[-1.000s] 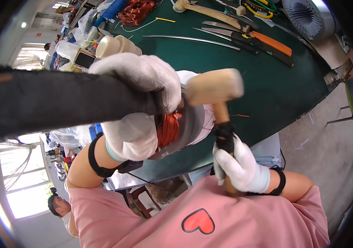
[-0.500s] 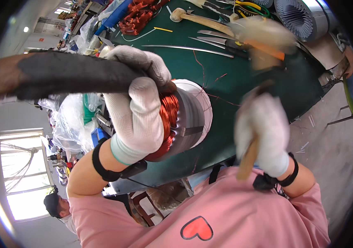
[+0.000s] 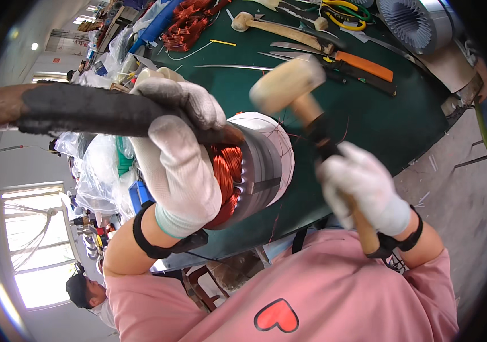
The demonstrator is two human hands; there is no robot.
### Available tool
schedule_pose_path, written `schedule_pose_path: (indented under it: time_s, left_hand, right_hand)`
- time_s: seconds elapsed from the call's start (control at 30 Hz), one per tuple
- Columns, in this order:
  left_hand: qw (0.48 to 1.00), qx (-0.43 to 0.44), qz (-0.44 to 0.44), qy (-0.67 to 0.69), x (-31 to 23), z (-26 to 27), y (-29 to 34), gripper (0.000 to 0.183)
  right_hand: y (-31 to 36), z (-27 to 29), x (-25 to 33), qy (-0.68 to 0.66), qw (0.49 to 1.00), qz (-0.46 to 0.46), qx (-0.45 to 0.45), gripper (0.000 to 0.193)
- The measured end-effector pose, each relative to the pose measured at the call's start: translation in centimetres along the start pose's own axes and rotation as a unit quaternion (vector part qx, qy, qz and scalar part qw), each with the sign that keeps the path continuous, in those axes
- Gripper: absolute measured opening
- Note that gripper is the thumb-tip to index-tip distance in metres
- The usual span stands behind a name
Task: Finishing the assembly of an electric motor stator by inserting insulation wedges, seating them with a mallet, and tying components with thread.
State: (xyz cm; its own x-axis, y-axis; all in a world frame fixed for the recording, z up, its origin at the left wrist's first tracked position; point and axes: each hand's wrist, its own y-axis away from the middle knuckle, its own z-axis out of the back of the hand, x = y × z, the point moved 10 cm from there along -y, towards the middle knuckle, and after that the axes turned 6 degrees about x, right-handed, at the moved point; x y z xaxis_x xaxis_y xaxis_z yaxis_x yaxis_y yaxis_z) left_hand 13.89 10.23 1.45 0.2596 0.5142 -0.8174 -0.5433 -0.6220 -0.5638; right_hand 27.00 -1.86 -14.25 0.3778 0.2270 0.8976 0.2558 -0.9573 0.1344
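My left hand (image 3: 181,176), in a white knit glove, is closed around a thick wooden bar (image 3: 101,111) wrapped in black. One end of the bar rests on the copper windings (image 3: 227,168) of a motor stator (image 3: 262,171), which lies on its side with a white rim at its far end. In my gloved right hand (image 3: 363,185) is a wooden mallet (image 3: 286,85), gripped by its handle. The pale mallet head hangs above the table, right of the bar and apart from it. Thin loose wires trail from the stator's far end.
On the green table (image 3: 391,122) lie a second mallet (image 3: 280,28), scissors (image 3: 295,54), an orange-handled tool (image 3: 363,65) and yellow-handled pliers (image 3: 343,14). Red wire coils (image 3: 189,25) sit at the back, and another stator (image 3: 414,25) stands far right. A person (image 3: 84,290) is at lower left.
The mallet has swung left, bringing its head nearer the bar, and the right hand has turned with it. My left hand and the bar have shifted slightly left.
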Motion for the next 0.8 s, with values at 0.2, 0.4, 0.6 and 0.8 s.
schedule_pose_path:
  time_s: [0.2, 0.4, 0.6, 0.8]
  left_hand:
    - [0.998, 0.005, 0.038, 0.04, 0.9, -1.0, -0.4, 0.054]
    - [0.996, 0.076, 0.037, 0.02, 0.1, -1.5, 0.1, 0.052]
    - [0.998, 0.051, 0.017, -0.043, 0.1, -1.6, 0.1, 0.049]
    - [0.954, -0.056, -0.016, -0.295, 0.2, 0.8, -1.8, 0.021]
  right_hand:
    - [1.2, -2.4, -0.2, -0.14, 0.985, 0.045, -0.093, 0.025]
    - [0.6, 1.0, 2.8, -0.035, 0.98, 0.183, -0.065, 0.035]
    - [0.7, -4.7, -4.1, -0.114, 0.99, -0.087, 0.017, 0.029]
    - [-1.6, -1.2, -1.9, -0.073, 0.987, 0.082, -0.119, 0.021]
